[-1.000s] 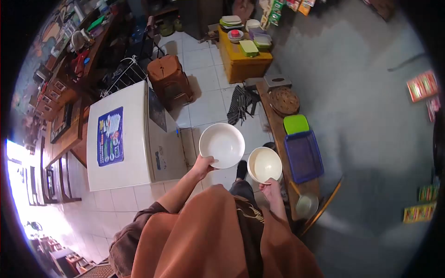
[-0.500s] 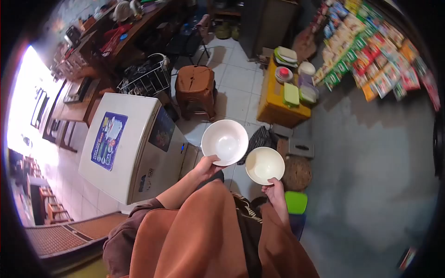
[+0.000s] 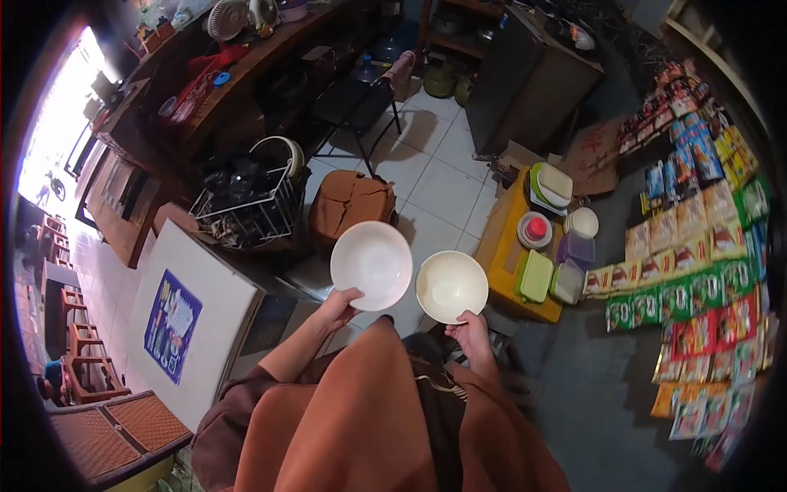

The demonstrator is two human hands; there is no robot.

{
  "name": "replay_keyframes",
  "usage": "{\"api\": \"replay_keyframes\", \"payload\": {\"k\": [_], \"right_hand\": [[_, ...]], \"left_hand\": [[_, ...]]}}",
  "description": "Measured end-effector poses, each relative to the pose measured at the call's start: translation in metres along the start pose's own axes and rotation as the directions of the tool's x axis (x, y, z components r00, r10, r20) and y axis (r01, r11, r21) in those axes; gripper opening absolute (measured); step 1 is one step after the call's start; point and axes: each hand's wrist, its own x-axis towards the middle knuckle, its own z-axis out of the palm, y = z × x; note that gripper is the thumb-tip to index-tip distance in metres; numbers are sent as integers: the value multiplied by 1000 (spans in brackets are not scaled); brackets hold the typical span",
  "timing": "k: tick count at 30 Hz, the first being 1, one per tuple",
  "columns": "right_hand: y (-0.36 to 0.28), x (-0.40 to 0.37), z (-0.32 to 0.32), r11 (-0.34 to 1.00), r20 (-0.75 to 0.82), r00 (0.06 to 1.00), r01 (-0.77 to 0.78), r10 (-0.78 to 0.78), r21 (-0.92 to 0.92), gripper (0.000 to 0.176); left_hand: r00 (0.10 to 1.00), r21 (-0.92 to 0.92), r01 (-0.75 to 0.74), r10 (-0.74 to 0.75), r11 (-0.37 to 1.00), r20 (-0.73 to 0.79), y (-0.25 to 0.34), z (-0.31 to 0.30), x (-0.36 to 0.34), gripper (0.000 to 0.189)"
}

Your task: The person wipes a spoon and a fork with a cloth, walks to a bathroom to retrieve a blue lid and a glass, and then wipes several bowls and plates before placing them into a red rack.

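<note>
A white bowl [image 3: 371,264] is in my left hand [image 3: 338,309], gripped at its lower left rim with the thumb over the edge. My right hand [image 3: 470,334] pinches the lower rim of a cream bowl [image 3: 452,286], its thumb on top. Both bowls face up toward me, side by side with a narrow gap between them, and nothing shows inside either. The fingers beneath each bowl are partly hidden.
A brown stool [image 3: 352,202] stands ahead, beside a wire basket [image 3: 254,201]. At left is a white freezer [image 3: 184,307]. A yellow crate [image 3: 494,254] carries containers [image 3: 534,275]. Sachets [image 3: 705,287] hang on the right wall. A black folding chair [image 3: 354,107] stands farther off.
The view has shifted forward, so the stool and yellow crate appear nearer. Both bowls sit slightly farther left in view, still held in the same hands.
</note>
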Motion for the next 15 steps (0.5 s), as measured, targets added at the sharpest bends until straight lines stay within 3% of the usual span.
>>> {"api": "replay_keyframes", "payload": {"k": [6, 9, 10, 12, 13, 14, 15], "right_hand": [[-80, 68, -12, 997, -79, 994, 68, -71, -45, 24], [-111, 116, -47, 982, 19, 996, -94, 92, 161, 25], [-122, 137, -61, 984, 17, 997, -76, 75, 161, 25], [-145, 172, -84, 854, 70, 985, -172, 157, 491, 29], [-160, 188, -90, 815, 105, 981, -195, 165, 546, 31], [-173, 201, -93, 838, 26, 991, -127, 133, 530, 28], [-191, 216, -98, 878, 43, 991, -133, 128, 459, 26]], "left_hand": [[997, -157, 0, 13, 988, 81, 37, 81, 123, 43], [996, -197, 63, -48, 978, 80, 42, 107, 185, 43], [994, -193, 61, -43, 979, 96, 49, 116, 205, 43], [987, -179, 157, -148, 971, 62, 65, 139, 239, 43], [989, -182, 150, -143, 972, 48, 76, 153, 251, 47], [988, -164, 156, -152, 974, 35, 87, 166, 260, 47], [992, -94, 122, -124, 988, -8, 100, 181, 273, 46]]}}
